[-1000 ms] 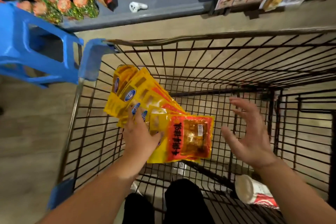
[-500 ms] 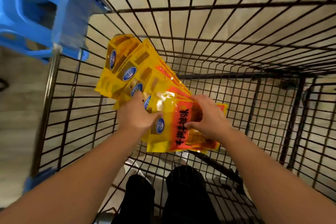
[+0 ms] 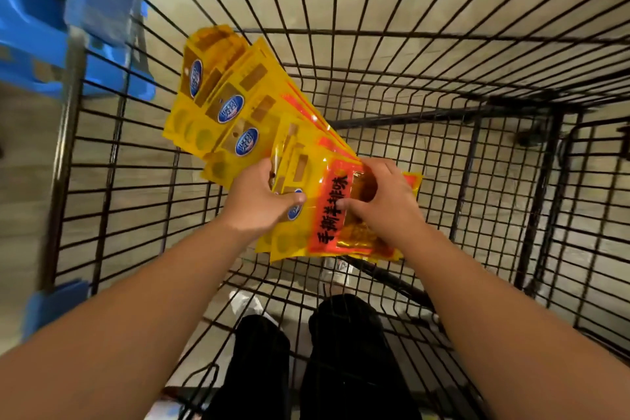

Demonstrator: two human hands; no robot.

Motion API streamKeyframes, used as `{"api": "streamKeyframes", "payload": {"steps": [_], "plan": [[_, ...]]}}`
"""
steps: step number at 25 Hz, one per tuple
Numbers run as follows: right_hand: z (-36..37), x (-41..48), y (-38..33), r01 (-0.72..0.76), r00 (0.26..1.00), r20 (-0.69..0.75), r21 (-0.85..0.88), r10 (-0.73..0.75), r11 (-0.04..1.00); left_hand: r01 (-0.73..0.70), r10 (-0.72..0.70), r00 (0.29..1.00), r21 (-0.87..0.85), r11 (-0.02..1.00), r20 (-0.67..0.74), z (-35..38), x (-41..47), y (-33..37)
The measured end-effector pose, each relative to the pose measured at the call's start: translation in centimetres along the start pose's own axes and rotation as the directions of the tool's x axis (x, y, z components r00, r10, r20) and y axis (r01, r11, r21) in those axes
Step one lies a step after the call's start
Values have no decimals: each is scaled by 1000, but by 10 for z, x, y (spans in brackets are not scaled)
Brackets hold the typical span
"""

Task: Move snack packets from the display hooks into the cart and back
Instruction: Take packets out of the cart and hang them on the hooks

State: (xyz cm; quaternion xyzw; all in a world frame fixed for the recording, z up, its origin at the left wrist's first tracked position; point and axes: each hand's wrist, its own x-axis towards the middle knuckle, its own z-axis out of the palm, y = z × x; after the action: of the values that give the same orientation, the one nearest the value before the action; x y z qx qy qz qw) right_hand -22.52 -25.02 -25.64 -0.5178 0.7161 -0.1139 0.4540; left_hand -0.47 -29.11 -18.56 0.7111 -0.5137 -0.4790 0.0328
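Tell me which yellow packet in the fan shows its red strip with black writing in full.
The top packet, nearest the person, gripped by the right hand; the other packets show only thin red edges.

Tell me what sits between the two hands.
In the head view, the front snack packet spans the gap; left hand and right hand both hold it.

Cart (image 3: 443,38) open on top so entry from above is free, wire walls shut off left, far and right sides, fanned packets (image 3: 235,126) fill centre-left of the basket, bare mesh floor right of them is free, blue frame (image 3: 34,54) crowds the upper-left corner
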Motion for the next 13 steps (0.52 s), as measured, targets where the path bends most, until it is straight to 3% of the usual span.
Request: {"api": "streamKeyframes", "payload": {"steps": [4,8,11,13], "plan": [[-22,-8,-13,-63,995,78,100,56,993,-220,207,974,167,961,88,-10,-21,30],[-58,-30,-28,11,990,138,211,-41,977,-380,314,919,317,869,239,-17,-52,67],[-85,-62,-38,30,988,150,75,-41,997,-515,361,845,419,748,394,-35,-77,92],[-99,-88,-45,60,981,178,105,-78,993,-573,370,804,442,690,465,-52,-97,109]]}}
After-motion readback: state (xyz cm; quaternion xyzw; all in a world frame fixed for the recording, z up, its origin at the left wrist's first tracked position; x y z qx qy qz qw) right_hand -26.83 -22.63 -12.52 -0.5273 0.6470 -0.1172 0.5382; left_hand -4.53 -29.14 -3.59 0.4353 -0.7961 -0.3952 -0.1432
